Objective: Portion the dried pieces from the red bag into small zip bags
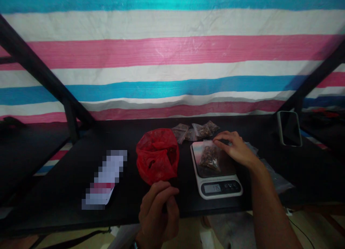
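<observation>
A white kitchen scale with a dark weighing plate stands on the black table, and its display seems to read 115. On the plate lies a small clear zip bag of brown dried bits. My right hand reaches over the scale from the right, thumb and forefinger closed on the bag's top edge. In front of a crumpled red plastic bag, my left hand hovers near the table's front edge. Its fingers are curled in together, and nothing shows in them. The red bag's mouth gapes, but its contents are too dark to make out.
Several filled zip bags lie behind the scale. Flat clear bags lie to its right, partly under my right forearm. A phone leans at the far right. A blurred-out pale object is at left. Striped sheeting hangs behind.
</observation>
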{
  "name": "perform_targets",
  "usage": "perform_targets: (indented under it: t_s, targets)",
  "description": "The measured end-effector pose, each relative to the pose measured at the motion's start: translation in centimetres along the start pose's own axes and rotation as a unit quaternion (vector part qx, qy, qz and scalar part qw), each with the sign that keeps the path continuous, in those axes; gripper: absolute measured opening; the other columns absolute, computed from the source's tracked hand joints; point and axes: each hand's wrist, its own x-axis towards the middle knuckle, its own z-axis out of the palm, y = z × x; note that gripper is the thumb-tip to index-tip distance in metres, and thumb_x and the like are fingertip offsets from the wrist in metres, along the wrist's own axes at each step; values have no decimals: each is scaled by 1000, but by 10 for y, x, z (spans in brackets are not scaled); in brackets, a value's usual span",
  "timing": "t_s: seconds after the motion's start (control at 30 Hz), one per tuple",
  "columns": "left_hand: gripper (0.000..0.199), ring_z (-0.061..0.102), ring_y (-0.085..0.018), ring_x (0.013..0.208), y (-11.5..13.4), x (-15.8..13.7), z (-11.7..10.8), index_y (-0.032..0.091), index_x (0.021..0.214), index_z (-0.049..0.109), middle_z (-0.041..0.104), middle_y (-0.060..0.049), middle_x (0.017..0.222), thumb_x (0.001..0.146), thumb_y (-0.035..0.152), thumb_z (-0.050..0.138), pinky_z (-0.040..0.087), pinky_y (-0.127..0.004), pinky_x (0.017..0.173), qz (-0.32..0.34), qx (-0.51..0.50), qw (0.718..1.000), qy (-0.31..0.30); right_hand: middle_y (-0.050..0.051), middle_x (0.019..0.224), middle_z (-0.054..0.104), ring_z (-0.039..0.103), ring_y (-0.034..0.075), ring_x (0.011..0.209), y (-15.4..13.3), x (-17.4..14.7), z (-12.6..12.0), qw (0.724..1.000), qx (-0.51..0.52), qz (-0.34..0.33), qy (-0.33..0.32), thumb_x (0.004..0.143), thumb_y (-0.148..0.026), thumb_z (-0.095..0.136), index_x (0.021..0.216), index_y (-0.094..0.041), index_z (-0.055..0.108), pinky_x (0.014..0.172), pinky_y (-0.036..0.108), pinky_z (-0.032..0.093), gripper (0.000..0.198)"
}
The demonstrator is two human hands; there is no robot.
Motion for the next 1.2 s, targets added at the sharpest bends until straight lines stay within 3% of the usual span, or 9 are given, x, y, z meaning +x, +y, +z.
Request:
perform_targets:
  t_s: [0.13, 0.23, 0.3, 0.5, 0.77, 0.9, 1.03, 1.13, 1.2]
  targets:
    - [24, 71, -14, 86, 0, 0, 6, 22, 101, 65, 70, -3, 92, 94, 3, 52, 57, -25, 79, 3, -18, 1000, -25, 6, 112, 79, 59, 35, 115, 1, 5, 0, 999, 22, -14, -28, 85, -43, 66, 93, -30, 83, 108, 56, 36, 23]
    - [28, 66, -27, 123, -5, 5, 11, 20, 120, 67, 75, -12, 124, 99, 11, 52, 50, -44, 107, 0, 37, 994, -100, 6, 106, 79, 61, 35, 112, 0, 8, -1, 997, 47, -40, -42, 82, -45, 68, 88, -29, 82, 108, 55, 36, 22]
    - [30, 61, -33, 133, -10, 10, 11, 17, 128, 66, 71, -16, 138, 101, 17, 52, 42, -53, 112, -17, 107, 984, -144, 6, 103, 79, 64, 34, 110, -3, 8, -2, 994, 83, -54, -47, 80, -47, 71, 84, -28, 80, 108, 53, 37, 22]
    - [21, 69, -30, 97, -19, 15, -4, 17, 109, 72, 78, -11, 110, 102, 24, 54, 50, -43, 84, -95, 217, 958, -162, 4, 92, 77, 69, 27, 90, -20, -8, -11, 965, 260, -3, -45, 76, -62, 83, 85, -25, 77, 85, 37, 51, 39]
    - [13, 69, -28, 93, -29, -4, -7, 19, 97, 73, 73, -10, 102, 96, 18, 60, 57, -39, 77, -176, 230, 937, -193, 5, 93, 79, 71, 22, 86, -30, -43, -10, 931, 366, -8, 8, 76, -62, 88, 89, -28, 82, 75, 30, 55, 36]
    - [22, 69, -29, 105, -44, -6, 0, 15, 107, 73, 71, -14, 113, 93, 9, 58, 59, -40, 88, -176, 195, 952, -158, 5, 93, 80, 72, 23, 86, -33, -44, -3, 921, 389, -18, -3, 78, -61, 87, 87, -28, 82, 73, 31, 57, 35]
    - [25, 66, -31, 112, -52, 0, -1, 15, 110, 73, 70, -16, 117, 94, 5, 56, 56, -47, 99, -130, 228, 963, -65, 5, 95, 81, 73, 22, 87, -43, -34, 4, 918, 392, -64, -20, 82, -57, 85, 90, -27, 81, 73, 29, 57, 31]
    - [20, 66, -29, 110, -41, 9, -3, 18, 106, 73, 71, -13, 113, 94, 6, 63, 55, -47, 99, -75, 219, 972, 40, 4, 94, 80, 72, 20, 85, -59, -27, 7, 916, 387, -92, -53, 86, -53, 83, 91, -27, 81, 72, 26, 56, 26]
    - [21, 70, -23, 104, -24, 16, -1, 20, 109, 72, 72, -10, 110, 95, 7, 63, 57, -38, 94, -77, 121, 988, 58, 3, 90, 80, 71, 19, 81, -74, -25, 10, 916, 380, -106, -75, 87, -51, 82, 89, -26, 81, 70, 26, 55, 25]
